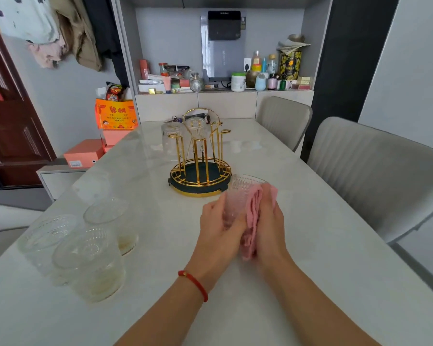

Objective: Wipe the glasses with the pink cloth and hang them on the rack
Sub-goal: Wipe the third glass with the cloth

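Glasses total: 6 seen, all clear w/ bumpy pattern
Glass in hands [243,193]: 1, held up just over the table, near the rack's front right edge; long axis tilts, mouth points up and away from the person, bottom sits down in the hands
Glasses on rack: 2, both upside down, mouths pointing down; one at back left [171,138], one in the middle [196,129]
Glasses waiting: 3 standing upright, mouths up, close together at the table's left front; far one [110,221], left one [49,239], near one [93,263]
Rack [200,166]: 1, gold wire pegs standing straight up on a round dark tray w/ gold rim, mid table
Pink cloth [251,221]: 1, bunched, pressed on the glass's right side, hangs down btwn the hands
Left hand [219,227]: fingers curled round the lower part of the glass, gripping it; red string band on the wrist
Right hand [269,218]: fingers wrapped over the cloth, pressing it onto the glass
Table [310,245]: 1, pale, shiny
Chairs: 2, grey, on the right; near one [375,176], far one [283,118]
Writing: orange card [116,114] at left has red signs, too blurry to read; yellow-black tin [290,64] on the shelf has a label, can't read it
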`<action>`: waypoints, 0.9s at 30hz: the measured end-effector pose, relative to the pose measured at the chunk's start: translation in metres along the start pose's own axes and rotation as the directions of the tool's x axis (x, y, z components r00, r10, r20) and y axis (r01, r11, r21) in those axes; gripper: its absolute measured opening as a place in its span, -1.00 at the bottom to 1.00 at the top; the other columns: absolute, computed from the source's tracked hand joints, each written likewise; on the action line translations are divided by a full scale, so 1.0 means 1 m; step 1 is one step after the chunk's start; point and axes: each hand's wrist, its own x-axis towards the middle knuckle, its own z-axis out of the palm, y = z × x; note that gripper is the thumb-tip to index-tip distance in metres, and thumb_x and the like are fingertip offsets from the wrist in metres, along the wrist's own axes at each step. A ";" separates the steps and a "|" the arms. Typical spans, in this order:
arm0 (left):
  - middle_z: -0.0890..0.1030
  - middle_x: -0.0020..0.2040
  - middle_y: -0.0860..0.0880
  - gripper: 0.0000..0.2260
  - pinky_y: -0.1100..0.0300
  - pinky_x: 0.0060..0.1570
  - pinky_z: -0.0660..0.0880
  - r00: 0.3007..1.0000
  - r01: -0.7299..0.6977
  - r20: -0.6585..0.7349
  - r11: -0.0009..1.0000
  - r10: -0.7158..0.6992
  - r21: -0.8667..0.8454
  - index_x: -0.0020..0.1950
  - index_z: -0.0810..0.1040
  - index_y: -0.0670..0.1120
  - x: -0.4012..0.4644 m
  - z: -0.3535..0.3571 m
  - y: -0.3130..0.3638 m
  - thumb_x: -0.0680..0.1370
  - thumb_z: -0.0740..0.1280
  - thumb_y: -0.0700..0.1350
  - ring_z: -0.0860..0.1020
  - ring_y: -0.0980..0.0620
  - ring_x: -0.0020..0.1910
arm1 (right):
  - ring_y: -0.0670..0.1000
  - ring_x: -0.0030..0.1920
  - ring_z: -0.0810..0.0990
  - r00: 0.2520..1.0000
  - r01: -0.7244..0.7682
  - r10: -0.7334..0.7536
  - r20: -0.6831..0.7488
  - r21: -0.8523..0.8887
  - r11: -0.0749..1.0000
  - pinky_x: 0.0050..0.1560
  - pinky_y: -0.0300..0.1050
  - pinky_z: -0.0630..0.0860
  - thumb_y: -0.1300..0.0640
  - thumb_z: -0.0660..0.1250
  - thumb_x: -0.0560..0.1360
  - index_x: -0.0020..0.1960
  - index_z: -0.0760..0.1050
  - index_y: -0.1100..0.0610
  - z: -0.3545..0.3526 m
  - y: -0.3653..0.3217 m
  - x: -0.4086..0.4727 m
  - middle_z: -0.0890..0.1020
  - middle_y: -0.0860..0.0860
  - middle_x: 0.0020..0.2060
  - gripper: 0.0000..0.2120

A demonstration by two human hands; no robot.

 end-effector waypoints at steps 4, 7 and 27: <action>0.64 0.20 0.12 -0.62 0.33 -0.06 0.61 0.995 0.094 -0.005 0.988 -0.095 -0.127 0.41 0.47 0.16 -0.015 0.000 -0.006 0.59 0.38 0.09 0.65 0.18 0.11 | 0.06 0.02 0.74 0.999 0.020 -0.018 -0.044 0.049 0.999 0.08 0.22 0.66 -0.38 0.24 0.52 0.18 0.59 -0.12 0.003 0.004 -0.006 0.75 -0.04 -0.02 -0.57; 0.71 -0.03 0.18 -0.77 0.34 -0.12 0.58 0.999 0.040 0.001 0.999 -0.040 -0.019 0.24 0.57 0.17 -0.014 -0.010 -0.008 0.58 0.39 0.07 0.68 0.21 -0.07 | 0.13 0.02 0.73 0.996 -0.005 0.009 -0.092 0.038 0.999 0.07 0.20 0.67 -0.15 0.14 0.67 0.21 0.59 -0.01 0.006 0.005 -0.010 0.73 0.10 0.03 -0.66; 0.65 -0.25 -0.10 -0.64 -0.11 -0.18 0.62 0.997 -0.073 0.015 0.996 0.074 -0.046 0.19 0.29 0.06 -0.028 0.001 0.000 0.58 0.16 0.29 0.63 -0.09 -0.28 | 0.17 -0.07 0.75 0.990 -0.103 0.116 -0.078 0.150 0.983 -0.08 0.10 0.68 -0.25 0.03 0.65 0.18 0.62 0.14 -0.005 0.004 -0.013 0.74 0.17 -0.03 -0.43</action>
